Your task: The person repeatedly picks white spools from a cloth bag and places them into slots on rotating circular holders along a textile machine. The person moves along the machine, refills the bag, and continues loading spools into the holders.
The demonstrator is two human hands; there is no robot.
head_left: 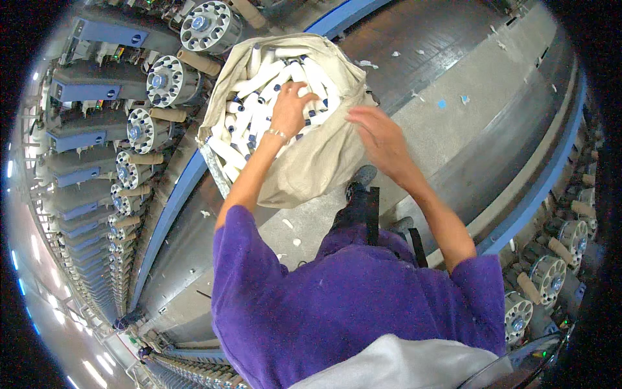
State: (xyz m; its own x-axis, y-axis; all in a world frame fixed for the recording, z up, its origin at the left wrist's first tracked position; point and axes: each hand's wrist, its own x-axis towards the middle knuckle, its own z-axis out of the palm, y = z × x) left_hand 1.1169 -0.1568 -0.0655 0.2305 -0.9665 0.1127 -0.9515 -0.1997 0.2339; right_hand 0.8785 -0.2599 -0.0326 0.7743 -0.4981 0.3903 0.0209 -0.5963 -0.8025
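A beige cloth sack (311,165) stands open in front of me, full of white yarn bobbins (259,81) with dark blue tube ends. Over the bobbins, my left hand (289,111) reaches in with its fingers apart; some bobbins beneath it are covered. A light band circles the left wrist. My right hand (382,139) is just outside the sack's right side, fingers stretched toward the cloth and slightly blurred. Nothing shows in its grasp.
Winding machines with round grey bobbin magazines (172,81) and brown cones (197,61) line the left. More magazines (549,280) stand at the lower right. Blue rails (170,217) run along both sides. White yarn scraps (366,63) litter the floor and the dark panel.
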